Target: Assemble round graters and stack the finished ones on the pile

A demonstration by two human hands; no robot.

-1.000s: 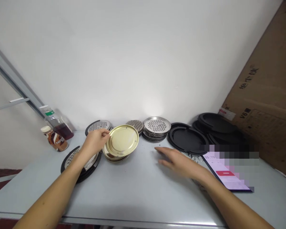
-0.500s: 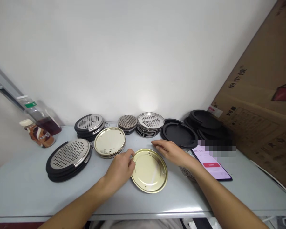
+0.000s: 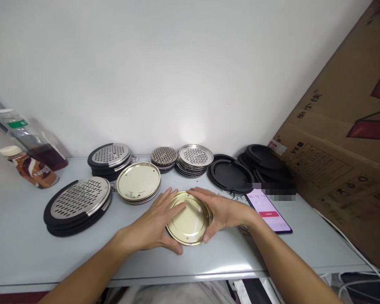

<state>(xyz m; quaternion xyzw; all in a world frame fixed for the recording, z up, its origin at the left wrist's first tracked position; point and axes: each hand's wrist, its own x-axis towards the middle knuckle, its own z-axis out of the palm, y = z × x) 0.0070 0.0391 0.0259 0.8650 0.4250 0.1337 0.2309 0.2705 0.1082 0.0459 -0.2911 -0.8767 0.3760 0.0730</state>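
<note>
A round gold metal plate (image 3: 185, 226) with a raised rim and small holes lies at the front middle of the table. My right hand (image 3: 220, 209) grips its right side, fingertips at the far rim and thumb at the near right rim. My left hand (image 3: 152, 226) is open at the plate's left side, fingers spread, the index finger reaching over the plate and the thumb beside the near rim. Whether the left fingers touch the plate I cannot tell. Left of it is a stack of pale gold plates (image 3: 138, 181).
Black-rimmed perforated discs (image 3: 80, 200) and another such stack (image 3: 110, 155) stand left. Behind are a small brown mesh stack (image 3: 164, 156) and perforated silver discs (image 3: 196, 156). Black rings (image 3: 231, 174), a phone (image 3: 269, 211) and a cardboard box (image 3: 332, 169) are right; bottles (image 3: 34, 171) left.
My left hand has opened from a pinch at the plate's left rim and spread. My right hand has come down onto the plate's right side. The camera view has shifted slightly.
</note>
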